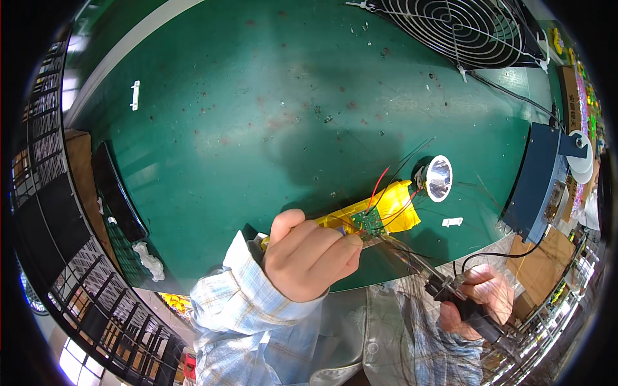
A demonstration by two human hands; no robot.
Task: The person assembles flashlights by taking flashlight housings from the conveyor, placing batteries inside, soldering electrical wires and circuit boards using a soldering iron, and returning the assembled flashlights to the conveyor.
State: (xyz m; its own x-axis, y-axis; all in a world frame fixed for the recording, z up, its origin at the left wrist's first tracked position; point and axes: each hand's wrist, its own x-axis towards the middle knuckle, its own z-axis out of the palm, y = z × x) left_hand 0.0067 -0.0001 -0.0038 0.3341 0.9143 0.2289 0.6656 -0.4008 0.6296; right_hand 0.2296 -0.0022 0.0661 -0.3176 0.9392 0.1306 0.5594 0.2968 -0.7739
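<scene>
My left hand (308, 258) is closed, its thumb and fingers pinching the near edge of a small green circuit board (368, 222). Under and beside the board lies a long piece wrapped in yellow tape (399, 207). Red and black wires (378, 186) rise from the board. In my right hand (490, 294) is a soldering iron (475, 316) with a black handle and a metal fitting at its front. Its tip points up and left, close to the board's right side; exact contact cannot be made out. A shiny lamp reflector (439, 179) stands just beyond the yellow piece.
A black fan with a wire guard (457, 29) stands at the far right. The blue metal box (534, 183) sits at the right edge, with a black cable (496, 255) running from it. Small white strips (452, 222) lie on the green table (225, 161). Black racks (58, 257) line the left.
</scene>
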